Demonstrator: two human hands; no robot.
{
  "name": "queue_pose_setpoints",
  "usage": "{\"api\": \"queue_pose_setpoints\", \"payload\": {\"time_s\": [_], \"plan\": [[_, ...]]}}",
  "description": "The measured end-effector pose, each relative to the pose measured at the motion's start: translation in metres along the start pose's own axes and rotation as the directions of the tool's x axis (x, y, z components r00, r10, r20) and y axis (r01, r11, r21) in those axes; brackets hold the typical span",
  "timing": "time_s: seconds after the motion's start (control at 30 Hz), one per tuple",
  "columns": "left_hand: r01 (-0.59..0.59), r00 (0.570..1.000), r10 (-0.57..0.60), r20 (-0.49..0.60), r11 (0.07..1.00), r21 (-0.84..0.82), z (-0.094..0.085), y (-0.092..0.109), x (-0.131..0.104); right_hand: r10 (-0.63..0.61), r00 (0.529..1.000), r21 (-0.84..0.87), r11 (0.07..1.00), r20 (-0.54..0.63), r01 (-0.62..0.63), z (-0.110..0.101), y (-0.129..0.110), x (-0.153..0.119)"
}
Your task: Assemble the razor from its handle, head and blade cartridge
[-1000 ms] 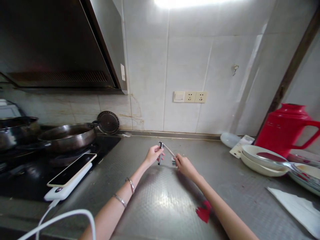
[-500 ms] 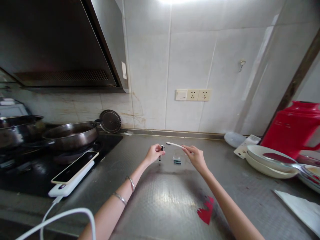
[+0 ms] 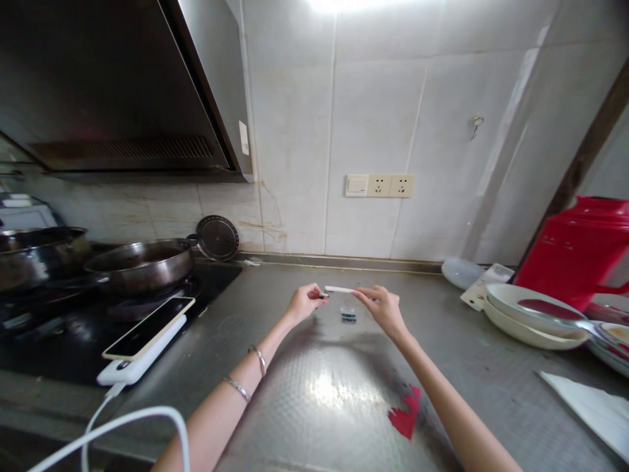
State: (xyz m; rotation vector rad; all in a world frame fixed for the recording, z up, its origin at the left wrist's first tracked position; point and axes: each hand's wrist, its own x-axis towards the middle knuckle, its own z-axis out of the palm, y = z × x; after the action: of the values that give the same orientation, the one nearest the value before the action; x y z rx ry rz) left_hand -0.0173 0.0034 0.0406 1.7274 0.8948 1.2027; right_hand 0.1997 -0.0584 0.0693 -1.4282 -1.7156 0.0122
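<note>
Currently, your right hand (image 3: 382, 307) pinches the slim white stick (image 3: 339, 290) by one end, above or just beyond the small glassy piece (image 3: 348, 316) on the bench (image 3: 295, 410); your left hand (image 3: 301, 303) grips a dark object (image 3: 324, 295), left of that piece. The stick seems light and stiff, best held there.

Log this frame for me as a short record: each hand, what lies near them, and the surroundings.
left hand: pinches a small dark piece, mostly hidden by the fingers
right hand: holds a slim white stick, pointing toward the left hand
stick tip and dark piece: close together; contact unclear
counter: metal; small clear item with teal bands between the hands, red scrap nearer the camera
left side: pan on the stove, phone atop a white device
right side: red jug behind pale dishes
</note>
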Motion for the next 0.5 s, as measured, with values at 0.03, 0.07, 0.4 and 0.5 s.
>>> {"api": "queue_pose_setpoints", "payload": {"time_s": [0.03, 0.07, 0.4, 0.5], "plan": [[-0.002, 1.0, 0.002, -0.003, 1.0, 0.001, 0.0003, 0.001, -0.0004, -0.001, 1.0, 0.002, 1.0, -0.014, 0.001, 0.0001, 0.0006, 0.0001], [-0.003, 1.0, 0.003, -0.007, 1.0, 0.001, 0.0005, 0.0021, -0.0008, -0.008, 1.0, 0.012, 1.0, -0.024, 0.009, 0.0001, 0.0006, 0.0001], [-0.022, 0.999, 0.023, -0.022, 1.0, 0.005, 0.0026, 0.0039, -0.0014, -0.08, 0.995, 0.045, 0.996, -0.055, 0.083, 0.0048, 0.0049, -0.0002], [-0.03, 0.999, 0.03, -0.022, 0.999, 0.011, 0.0026, 0.0003, -0.0009, -0.098, 0.994, 0.071, 0.992, -0.045, 0.101, 0.0039, 0.0047, -0.0004]]}}
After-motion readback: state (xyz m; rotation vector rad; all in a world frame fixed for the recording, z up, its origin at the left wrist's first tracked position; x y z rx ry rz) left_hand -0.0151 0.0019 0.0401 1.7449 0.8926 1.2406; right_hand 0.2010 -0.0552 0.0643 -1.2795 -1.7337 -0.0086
